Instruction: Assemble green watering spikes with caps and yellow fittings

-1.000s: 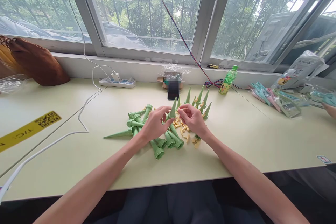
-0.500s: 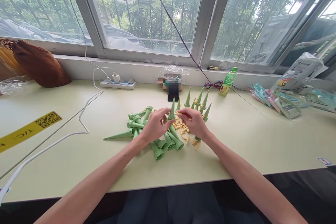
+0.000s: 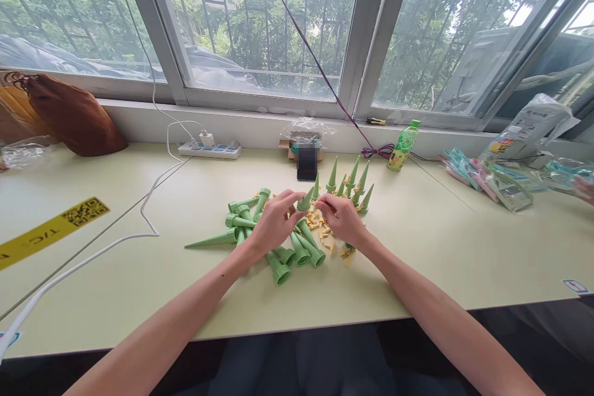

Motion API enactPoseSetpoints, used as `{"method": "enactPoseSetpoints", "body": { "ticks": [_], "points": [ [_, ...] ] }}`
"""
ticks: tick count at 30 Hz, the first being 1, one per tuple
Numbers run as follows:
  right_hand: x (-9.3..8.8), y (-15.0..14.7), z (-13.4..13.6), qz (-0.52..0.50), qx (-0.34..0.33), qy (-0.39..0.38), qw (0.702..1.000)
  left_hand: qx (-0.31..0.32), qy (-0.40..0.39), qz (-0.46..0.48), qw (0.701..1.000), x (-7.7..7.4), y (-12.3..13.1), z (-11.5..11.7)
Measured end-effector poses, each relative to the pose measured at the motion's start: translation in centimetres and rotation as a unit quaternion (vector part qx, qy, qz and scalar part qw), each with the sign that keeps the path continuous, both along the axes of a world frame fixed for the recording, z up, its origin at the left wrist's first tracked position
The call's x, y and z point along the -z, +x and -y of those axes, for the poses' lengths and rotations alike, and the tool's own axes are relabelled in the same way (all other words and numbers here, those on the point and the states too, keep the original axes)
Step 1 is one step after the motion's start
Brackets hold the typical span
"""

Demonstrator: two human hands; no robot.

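My left hand (image 3: 277,218) pinches a green plastic watering spike (image 3: 305,199), its tip up and leaning to the right. Close beside it, the fingers of my right hand (image 3: 342,218) are pressed together; what they hold is hidden. Below and between the hands lie several small yellow plastic valves (image 3: 326,230). A pile of loose green spikes (image 3: 240,220) spreads around and under my left hand, some with their hollow ends facing me. Beyond my right hand, several green spikes (image 3: 354,180) stand point up, some with yellow valves fitted at the side.
A phone (image 3: 307,164) leans on a small box behind the work. A green drink bottle (image 3: 403,146) and a power strip (image 3: 210,150) stand along the window side. Bagged pastel items (image 3: 494,180) lie at right, near another person's hand (image 3: 583,190). A white cable (image 3: 149,216) crosses the left side.
The spike in my left hand has tipped from upright towards the right. The yellow piece seen at my right fingertips is now out of sight. Another person's hand has entered at the right edge.
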State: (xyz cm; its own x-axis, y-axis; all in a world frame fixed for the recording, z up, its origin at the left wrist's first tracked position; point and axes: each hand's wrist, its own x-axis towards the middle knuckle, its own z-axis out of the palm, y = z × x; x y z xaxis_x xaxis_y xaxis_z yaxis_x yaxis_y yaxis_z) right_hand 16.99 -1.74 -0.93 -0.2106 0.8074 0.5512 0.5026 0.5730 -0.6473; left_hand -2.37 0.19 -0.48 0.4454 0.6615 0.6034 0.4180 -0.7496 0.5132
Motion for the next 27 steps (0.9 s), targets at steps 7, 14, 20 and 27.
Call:
{"method": "enactPoseSetpoints", "body": {
  "ticks": [7,14,20,27],
  "points": [
    [0.25,0.00,-0.01,0.017,0.007,0.001,1.000,0.007,0.000,0.000,1.000,0.11,0.05,-0.02],
    [0.28,-0.01,-0.04,0.008,0.010,0.004,1.000,0.003,-0.007,0.010,1.000,0.00,0.13,0.01],
    [0.04,0.00,0.20,-0.029,0.008,-0.004,1.000,-0.001,-0.060,0.041,0.997,-0.25,0.23,0.25],
    [-0.01,0.01,0.32,-0.039,0.002,-0.007,0.999,0.003,-0.097,0.062,0.993,-0.48,0.22,0.42]
  ]
}}
